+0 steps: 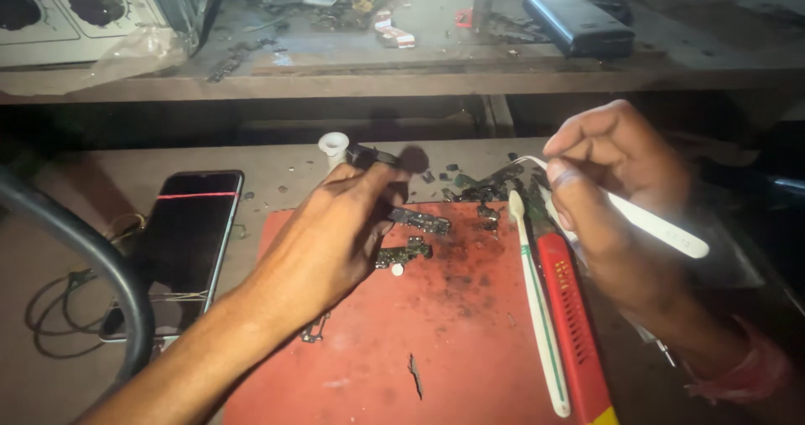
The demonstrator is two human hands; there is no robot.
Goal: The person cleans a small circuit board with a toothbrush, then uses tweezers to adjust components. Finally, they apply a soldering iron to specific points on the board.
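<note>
Red mat (436,349) nearest me on surface (285,169). Left hand (331,241) pinching small dark part (373,155) above circuit boards (415,236). Right hand (608,190) gripping white tweezers (646,220). Toothbrush (537,308), red cutter (574,324) right; phone (184,241) left.

1 phone (189,241), 1 toothbrush (537,308), 1 red cutter (574,324), 1 tweezers (646,220), 2 small circuit boards (419,220).

The left hand (331,232) is covering part of the red mat (436,341), and its fingertips are hiding most of a small dark part just above the mat. The mat's bottom is getting cut off by the picture's edge. The tweezers (646,220) in the right hand (608,190), right of the mat, are partly hiding inside the fingers. The tiny bits at the mat's top edge are too small to tell.
</note>
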